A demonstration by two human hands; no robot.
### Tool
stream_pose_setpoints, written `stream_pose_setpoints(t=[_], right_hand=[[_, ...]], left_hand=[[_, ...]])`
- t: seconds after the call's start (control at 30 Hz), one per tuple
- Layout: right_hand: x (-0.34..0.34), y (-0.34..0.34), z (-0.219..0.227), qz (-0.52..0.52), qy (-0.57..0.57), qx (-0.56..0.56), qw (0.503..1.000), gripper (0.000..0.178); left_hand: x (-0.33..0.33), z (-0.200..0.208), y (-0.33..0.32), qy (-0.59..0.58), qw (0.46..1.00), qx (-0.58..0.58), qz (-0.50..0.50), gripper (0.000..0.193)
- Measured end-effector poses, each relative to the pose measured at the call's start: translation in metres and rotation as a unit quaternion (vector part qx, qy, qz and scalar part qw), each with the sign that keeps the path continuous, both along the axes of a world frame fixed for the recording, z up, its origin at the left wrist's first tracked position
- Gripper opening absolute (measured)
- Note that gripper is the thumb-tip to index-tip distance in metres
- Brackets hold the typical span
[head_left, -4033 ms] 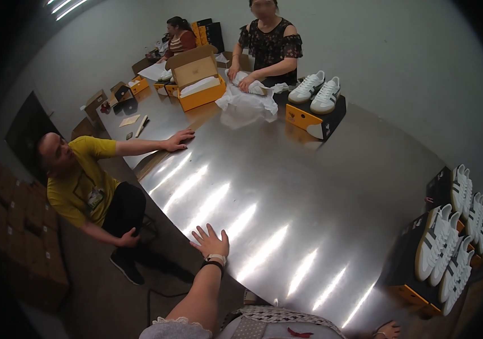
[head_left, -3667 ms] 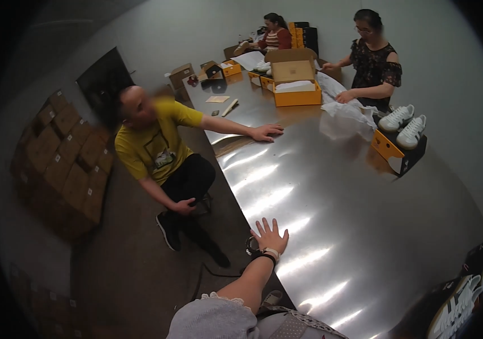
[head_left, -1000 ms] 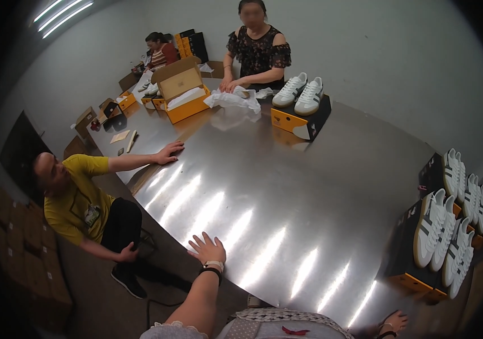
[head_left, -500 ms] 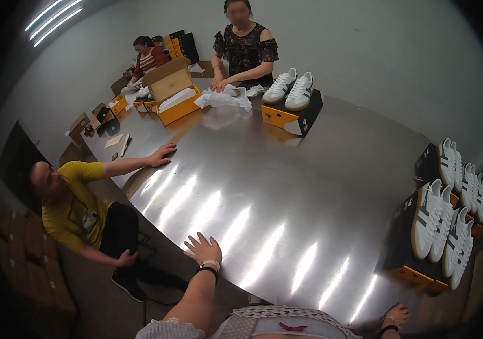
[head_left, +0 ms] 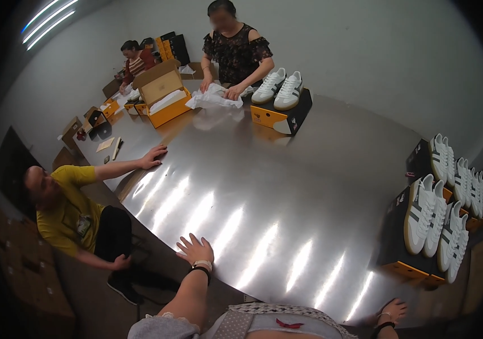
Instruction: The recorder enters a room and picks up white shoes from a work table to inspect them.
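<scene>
My left hand (head_left: 196, 250) lies flat on the near left edge of the shiny metal table (head_left: 303, 186), fingers spread, holding nothing. At the lower right, my right hand (head_left: 394, 310) rests on the tabletop with its fingers stretched out and nothing in it. Beyond that hand, white sneakers (head_left: 421, 217) with dark stripes and tan soles stand on black and orange shoeboxes (head_left: 402, 234). Across the table another white pair (head_left: 288, 90) sits on a black and orange shoebox (head_left: 278, 118).
A co-worker (head_left: 236, 56) handles white tissue paper (head_left: 214, 97) beside an open orange shoebox (head_left: 171, 113). Someone in a yellow shirt (head_left: 69, 206) sits at the left, one hand (head_left: 152, 157) on the table edge. Another person (head_left: 135, 62) works at the far left.
The view has shifted slightly, moving the scene a little leftward. The co-worker's hands have moved apart over the tissue paper. Both my hands stay resting on the table.
</scene>
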State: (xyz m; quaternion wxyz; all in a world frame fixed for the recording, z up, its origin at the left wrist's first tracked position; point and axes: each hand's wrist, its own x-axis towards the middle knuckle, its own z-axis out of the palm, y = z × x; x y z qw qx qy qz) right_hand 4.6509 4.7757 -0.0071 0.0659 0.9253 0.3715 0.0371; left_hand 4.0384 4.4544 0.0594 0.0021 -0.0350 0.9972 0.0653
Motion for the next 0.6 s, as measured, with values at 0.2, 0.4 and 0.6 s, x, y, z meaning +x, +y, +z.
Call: stream_pose_setpoints(t=[0.2,0.4,0.6], right_hand=[[-0.007,-0.006,0.008,0.007,0.003,-0.001,1.0,0.059],[0.002,-0.003,0.004,0.008,-0.001,-0.005,1.0,0.057],[-0.004,0.002,0.006,0.003,-0.009,-0.015,1.0,0.059]], left_hand=[[0.002,-0.001,-0.008,-0.005,1.0,-0.006,0.007,0.056],[0.001,-0.002,-0.001,-0.007,1.0,0.0,0.002,0.056],[-0.001,-0.007,-0.001,0.004,1.0,0.006,-0.001,0.056]])
